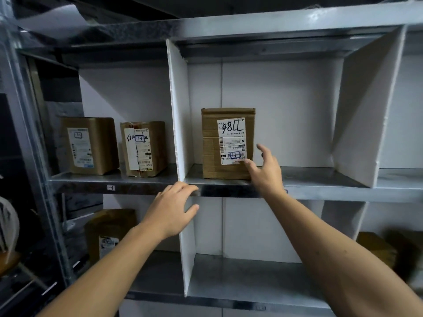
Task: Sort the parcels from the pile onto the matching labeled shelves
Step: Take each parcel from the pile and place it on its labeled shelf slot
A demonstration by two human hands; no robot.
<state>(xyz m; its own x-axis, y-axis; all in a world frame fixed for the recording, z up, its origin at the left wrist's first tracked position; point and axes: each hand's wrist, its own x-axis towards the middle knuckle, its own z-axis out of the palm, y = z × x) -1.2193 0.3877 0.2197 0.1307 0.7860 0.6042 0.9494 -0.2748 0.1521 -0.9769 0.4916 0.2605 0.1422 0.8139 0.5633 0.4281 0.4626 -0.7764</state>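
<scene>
One brown cardboard parcel [212,143] was what I watched on my feed. It stood upright, creased across the front, with a white shipping label [231,128] stuck on upside down. The label carried large handwritten digits at the top, and lower down a blue-inked box that looked to me like "1-2". The parcel sat on the upper metal shelf [320,179] in the middle compartment. It was over on that compartment's left side, near the white divider [180,115].

In the compartment left of that divider I saw two more brown parcels, each with a white label. The wider one [91,145] was further left and the narrower one [146,149] just beside it. A small tag [110,187] was fixed to the shelf edge below them. The middle compartment's far side was closed by a second white divider [361,115], which leaned at a slant. On the shelf below, a dim parcel [109,232] stood at the left, and a blurred brown one [375,248] lay at the far right.

The right grip [266,172] reached in with its fingers spread and loose, holding nothing. One fingertip [248,162] touched the parcel's lower right corner by the label, and another finger was raised just beside the box's right edge. The left grip [170,209] was palm down at the shelf's front edge below the divider. Its fingers were relaxed over the lip, and it too was empty.
</scene>
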